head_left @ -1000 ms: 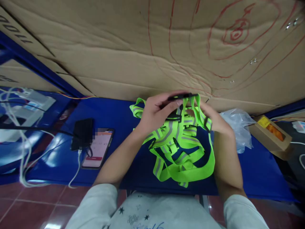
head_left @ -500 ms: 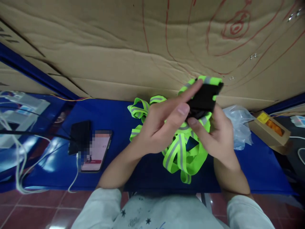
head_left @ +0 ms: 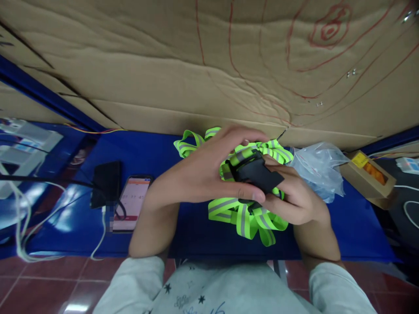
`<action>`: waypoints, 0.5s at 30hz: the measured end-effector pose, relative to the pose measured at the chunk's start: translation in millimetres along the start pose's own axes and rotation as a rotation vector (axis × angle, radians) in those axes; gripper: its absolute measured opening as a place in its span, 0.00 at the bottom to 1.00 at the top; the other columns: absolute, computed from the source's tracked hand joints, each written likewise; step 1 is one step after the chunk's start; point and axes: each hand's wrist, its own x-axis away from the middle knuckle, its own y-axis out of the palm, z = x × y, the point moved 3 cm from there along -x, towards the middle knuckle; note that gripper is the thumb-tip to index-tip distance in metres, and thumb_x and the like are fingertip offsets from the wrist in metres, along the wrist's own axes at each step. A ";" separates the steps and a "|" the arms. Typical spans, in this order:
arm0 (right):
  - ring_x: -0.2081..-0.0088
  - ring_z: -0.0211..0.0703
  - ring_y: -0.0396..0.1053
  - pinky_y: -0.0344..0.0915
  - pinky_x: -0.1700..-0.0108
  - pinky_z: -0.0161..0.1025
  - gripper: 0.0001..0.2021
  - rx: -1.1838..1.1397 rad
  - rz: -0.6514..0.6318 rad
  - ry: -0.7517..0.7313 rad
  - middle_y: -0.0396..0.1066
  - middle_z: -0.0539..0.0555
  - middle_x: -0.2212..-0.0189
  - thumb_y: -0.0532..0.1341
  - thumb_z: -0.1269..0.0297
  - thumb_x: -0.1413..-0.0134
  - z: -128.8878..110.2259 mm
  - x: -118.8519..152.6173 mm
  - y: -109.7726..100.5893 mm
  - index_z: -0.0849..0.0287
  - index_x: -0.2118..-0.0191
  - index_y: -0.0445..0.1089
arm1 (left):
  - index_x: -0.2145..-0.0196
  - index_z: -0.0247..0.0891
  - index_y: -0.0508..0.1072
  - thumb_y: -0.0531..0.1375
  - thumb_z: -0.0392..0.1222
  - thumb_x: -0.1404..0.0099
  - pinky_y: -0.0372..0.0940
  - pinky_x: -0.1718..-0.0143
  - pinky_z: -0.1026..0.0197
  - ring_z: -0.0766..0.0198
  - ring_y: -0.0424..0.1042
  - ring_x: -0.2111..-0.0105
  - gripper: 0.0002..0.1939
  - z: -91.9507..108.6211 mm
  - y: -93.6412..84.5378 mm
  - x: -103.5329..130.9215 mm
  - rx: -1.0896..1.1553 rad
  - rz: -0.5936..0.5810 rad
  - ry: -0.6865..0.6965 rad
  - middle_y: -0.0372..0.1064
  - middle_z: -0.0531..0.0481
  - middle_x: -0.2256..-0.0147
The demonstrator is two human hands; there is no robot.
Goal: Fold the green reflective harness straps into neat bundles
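Note:
A bundle of neon yellow-green straps (head_left: 244, 218) with grey reflective stripes lies on the blue table, partly under both hands. My left hand (head_left: 216, 170) curves round a folded part of the straps and a black plastic piece (head_left: 258, 172), its thumb along the near side. From the right, my right hand (head_left: 291, 192) grips the same black piece, with its fingers bent behind it. The hands hide part of the straps between them.
On the blue table (head_left: 196, 235), a phone (head_left: 132, 200) and a black box (head_left: 105, 183) with cables lie left. A clear plastic bag (head_left: 322, 168) and a small cardboard box (head_left: 369, 176) sit right. Cardboard (head_left: 147, 65) stands behind.
The black piece has come lower and turned, with its strap now bunched between the hands. My left hand has opened wider around the bundle, and its pointing finger has left the black piece.

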 end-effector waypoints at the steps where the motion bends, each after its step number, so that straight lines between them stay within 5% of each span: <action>1: 0.67 0.43 0.66 0.64 0.62 0.41 0.05 0.000 -0.008 0.024 0.68 0.49 0.72 0.61 0.69 0.36 1.4 1.4 -1.0 0.54 0.65 0.66 | 0.45 0.42 0.77 0.74 0.58 0.41 0.71 0.44 0.55 0.53 0.76 0.46 0.31 -6.3 3.9 -4.1 0.084 -0.021 0.010 0.77 0.43 0.46; 3: 0.63 0.44 0.71 0.67 0.58 0.41 0.01 0.017 0.006 0.125 0.73 0.51 0.67 0.61 0.67 0.34 6.4 5.3 -5.3 0.55 0.59 0.70 | 0.51 0.41 0.79 0.71 0.56 0.37 0.72 0.51 0.57 0.56 0.78 0.54 0.22 -17.9 9.0 -11.1 0.210 0.030 -0.024 0.79 0.46 0.54; 8: 0.58 0.43 0.77 0.72 0.55 0.39 0.11 -0.024 0.076 0.318 0.79 0.51 0.55 0.62 0.63 0.31 14.2 14.6 -21.6 0.50 0.45 0.73 | 0.63 0.42 0.79 0.71 0.50 0.35 0.67 0.64 0.60 0.63 0.73 0.68 0.11 -20.2 9.8 -11.9 0.223 0.299 -0.075 0.75 0.53 0.68; 11: 0.61 0.42 0.77 0.74 0.57 0.39 0.11 -0.058 0.077 0.312 0.80 0.50 0.57 0.62 0.63 0.31 13.3 15.3 -26.8 0.50 0.46 0.74 | 0.62 0.43 0.79 0.71 0.44 0.35 0.65 0.68 0.62 0.66 0.69 0.70 0.06 -19.2 14.0 -7.4 0.351 0.354 -0.057 0.73 0.54 0.69; 15: 0.65 0.42 0.76 0.74 0.60 0.40 0.07 -0.091 0.096 0.341 0.79 0.49 0.62 0.62 0.62 0.32 13.6 16.1 -25.1 0.50 0.52 0.76 | 0.60 0.44 0.77 0.66 0.48 0.29 0.66 0.71 0.61 0.65 0.70 0.70 0.06 -31.1 19.3 -4.8 0.637 0.491 -0.022 0.73 0.52 0.67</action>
